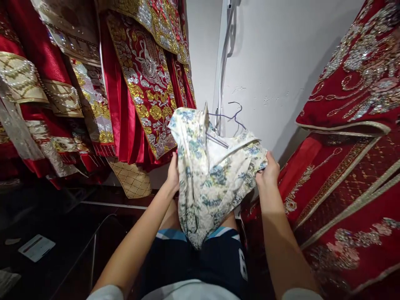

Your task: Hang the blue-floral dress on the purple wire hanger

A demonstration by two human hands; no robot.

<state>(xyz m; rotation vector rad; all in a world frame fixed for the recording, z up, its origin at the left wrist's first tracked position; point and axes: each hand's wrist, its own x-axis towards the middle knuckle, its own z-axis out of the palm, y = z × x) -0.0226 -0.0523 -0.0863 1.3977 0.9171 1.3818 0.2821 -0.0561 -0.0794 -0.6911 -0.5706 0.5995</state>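
Observation:
A cream floral garment (pixel 212 183) with blue and green flowers hangs from a thin dark wire hanger (pixel 235 117), its V-shaped neckline facing up. My left hand (pixel 173 171) grips the garment's left side, the fingers mostly hidden behind the cloth. On the opposite edge my right hand (pixel 269 171) is closed on the fabric near the shoulder. Between my hands the cloth is spread, and its lower end gathers to a point above my lap. The hanger's hook shows above the neckline, against the wall.
Red and gold embroidered garments (pixel 146 83) hang at the left. Another beaded red garment (pixel 353 137) stands close at the right. A pale wall (pixel 265 54) with a metal upright (pixel 221 62) is ahead. A white card-like item (pixel 36 247) lies on a dark surface at lower left.

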